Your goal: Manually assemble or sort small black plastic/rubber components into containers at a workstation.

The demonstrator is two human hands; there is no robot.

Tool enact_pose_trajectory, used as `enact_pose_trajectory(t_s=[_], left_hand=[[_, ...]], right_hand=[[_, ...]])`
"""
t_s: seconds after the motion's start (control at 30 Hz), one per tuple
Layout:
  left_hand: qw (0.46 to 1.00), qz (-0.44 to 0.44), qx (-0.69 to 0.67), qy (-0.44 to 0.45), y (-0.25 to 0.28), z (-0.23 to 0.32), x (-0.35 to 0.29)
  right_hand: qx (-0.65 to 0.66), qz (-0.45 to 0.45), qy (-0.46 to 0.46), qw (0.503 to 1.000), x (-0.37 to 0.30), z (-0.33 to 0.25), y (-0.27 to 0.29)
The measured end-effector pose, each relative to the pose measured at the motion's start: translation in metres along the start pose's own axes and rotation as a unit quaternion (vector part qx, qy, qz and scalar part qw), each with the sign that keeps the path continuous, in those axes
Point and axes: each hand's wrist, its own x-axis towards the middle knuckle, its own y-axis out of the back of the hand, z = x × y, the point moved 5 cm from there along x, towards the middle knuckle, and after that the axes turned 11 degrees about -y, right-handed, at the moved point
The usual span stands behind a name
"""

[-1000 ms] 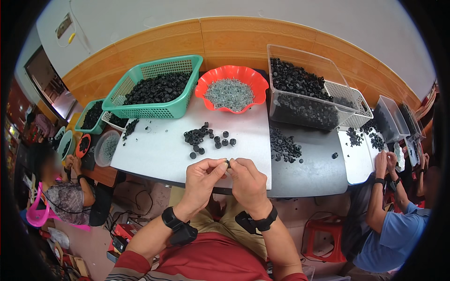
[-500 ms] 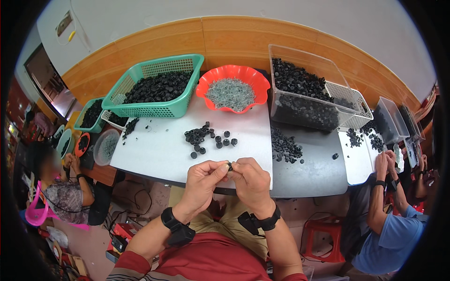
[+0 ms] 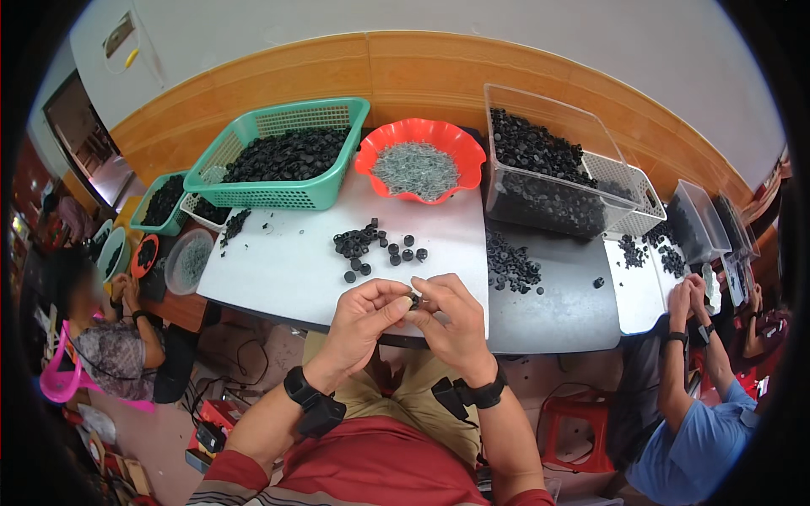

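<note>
In front of me, over the near edge of the white board (image 3: pixel 278 278), a small black round part (image 3: pixel 413 299) sits between my fingertips. My left hand (image 3: pixel 364 327) is closed, pinching this part between thumb and fingers. From the right, my right hand (image 3: pixel 456 327) meets it with curled fingers. Its thumb lies against the near side, and its index fingertip is raised a little beyond the part. Fingers cover much of the part, so its details are hidden. Just beyond my hands lies a loose group of black round parts (image 3: pixel 356 243).
Behind the board stand a green basket (image 3: pixel 270 198) of black parts, a red scalloped bowl (image 3: pixel 468 148) of thin silvery pieces, and a clear bin (image 3: pixel 540 202) of black parts. More black pieces (image 3: pixel 510 263) lie on the grey table. People work on both sides; a red stool (image 3: pixel 578 422) stands right.
My right index finger has lifted and spread from the thumb, so more of the black part shows. My left hand keeps its pinch.
</note>
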Motion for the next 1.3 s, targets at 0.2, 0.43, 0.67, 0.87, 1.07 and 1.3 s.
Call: enact_pose_trajectory(t_s=[0.2, 0.43, 0.67, 0.87, 1.07, 1.3], left_hand=[[1.0, -0.004, -0.007, 0.02, -0.002, 0.002, 0.001], [0.999, -0.028, -0.001, 0.023, -0.001, -0.001, -0.001], [0.999, -0.035, -0.013, 0.024, 0.004, -0.001, 0.0], [0.998, -0.052, -0.015, 0.028, 0.004, -0.004, 0.0], [0.997, -0.07, -0.003, 0.034, 0.004, -0.006, 0.0], [0.998, -0.06, -0.014, 0.033, 0.008, -0.007, 0.0]], right_hand=[[-0.001, -0.039, -0.011, 0.999, 0.0, 0.002, -0.001], [-0.026, -0.038, -0.002, 0.999, -0.002, 0.002, 0.001], [0.012, -0.035, -0.037, 0.999, 0.0, 0.001, -0.002], [0.01, -0.027, -0.013, 1.0, -0.002, 0.005, 0.0], [-0.001, -0.011, 0.008, 1.0, -0.005, 0.007, 0.0], [0.007, -0.022, -0.023, 0.999, -0.002, 0.003, 0.0]])
